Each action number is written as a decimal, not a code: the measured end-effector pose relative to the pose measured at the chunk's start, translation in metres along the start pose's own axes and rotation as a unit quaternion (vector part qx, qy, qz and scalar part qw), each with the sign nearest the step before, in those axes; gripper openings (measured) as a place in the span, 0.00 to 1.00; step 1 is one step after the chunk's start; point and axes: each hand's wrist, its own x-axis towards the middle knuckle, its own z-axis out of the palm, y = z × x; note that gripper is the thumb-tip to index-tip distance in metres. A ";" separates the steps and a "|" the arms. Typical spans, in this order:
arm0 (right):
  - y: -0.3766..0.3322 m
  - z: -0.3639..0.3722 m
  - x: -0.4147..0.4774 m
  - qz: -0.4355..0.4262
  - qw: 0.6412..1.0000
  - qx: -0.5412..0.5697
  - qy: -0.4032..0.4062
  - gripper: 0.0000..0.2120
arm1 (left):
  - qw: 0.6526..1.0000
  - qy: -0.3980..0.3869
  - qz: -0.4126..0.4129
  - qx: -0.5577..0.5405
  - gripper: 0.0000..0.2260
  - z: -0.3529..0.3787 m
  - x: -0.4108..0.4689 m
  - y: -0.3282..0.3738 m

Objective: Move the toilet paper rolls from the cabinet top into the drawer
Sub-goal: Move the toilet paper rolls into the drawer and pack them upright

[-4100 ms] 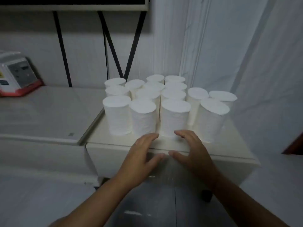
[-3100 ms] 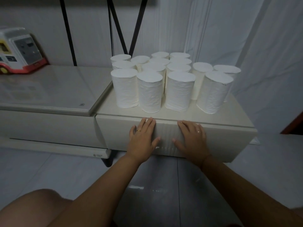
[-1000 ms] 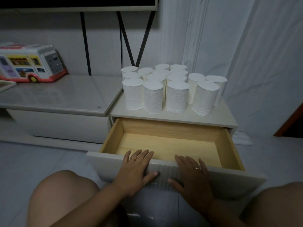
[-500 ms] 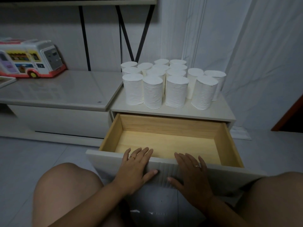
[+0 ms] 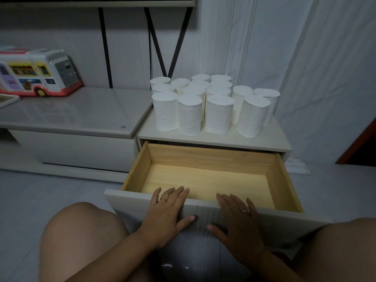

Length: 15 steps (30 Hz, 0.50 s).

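Several white toilet paper rolls (image 5: 218,115) stand upright in a tight cluster on the cream cabinet top (image 5: 264,139). Below them the wooden drawer (image 5: 205,157) is pulled out, and nothing lies in it. My left hand (image 5: 166,215) rests flat on the drawer's ribbed white front panel (image 5: 201,217), fingers spread over its top edge. My right hand (image 5: 238,218) lies flat on the same panel a little to the right. Neither hand holds anything.
A long low TV stand (image 5: 81,115) adjoins the cabinet on the left, with a toy bus (image 5: 38,72) on it. White curtains (image 5: 325,78) hang to the right. My bare knees flank the drawer front on the tiled floor (image 5: 40,190).
The drawer went from shut to pulled fully out, with both hands on its front. Over the last second the hands and drawer have barely moved.
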 end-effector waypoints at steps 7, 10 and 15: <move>-0.001 0.000 -0.001 0.004 1.000 0.004 -0.013 0.39 | 1.000 -0.003 0.000 0.002 0.37 -0.001 -0.002 0.001; -0.001 0.000 -0.002 0.002 1.000 -0.007 -0.017 0.39 | 1.000 -0.001 0.000 0.007 0.37 -0.002 -0.003 0.002; -0.001 -0.001 -0.004 0.007 0.999 -0.012 -0.031 0.39 | 1.000 0.003 0.001 0.009 0.37 -0.002 -0.006 0.003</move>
